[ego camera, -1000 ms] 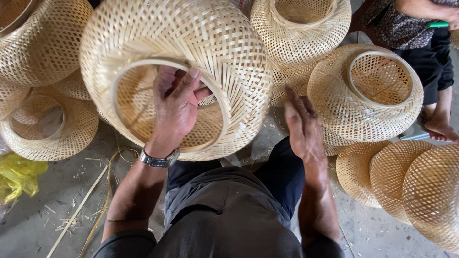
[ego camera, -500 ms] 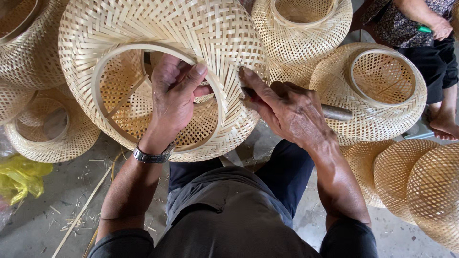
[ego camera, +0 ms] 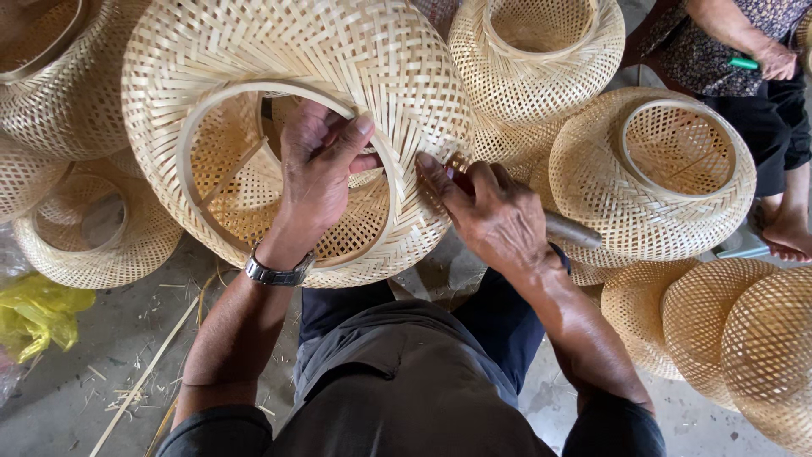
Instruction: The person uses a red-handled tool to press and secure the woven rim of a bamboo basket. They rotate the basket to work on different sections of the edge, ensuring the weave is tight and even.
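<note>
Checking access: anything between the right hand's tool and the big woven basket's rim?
Nothing visible. The right hand presses its tool straight against the woven basket at the rim; the left hand grips inside the opening, off to the side.

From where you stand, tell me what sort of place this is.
Likely a basket-weaving workshop. The left hand grips the rim hoop of a woven bamboo basket, the right hand holds a tool against it, finished baskets crowd around, and bamboo scraps litter the concrete floor.
</note>
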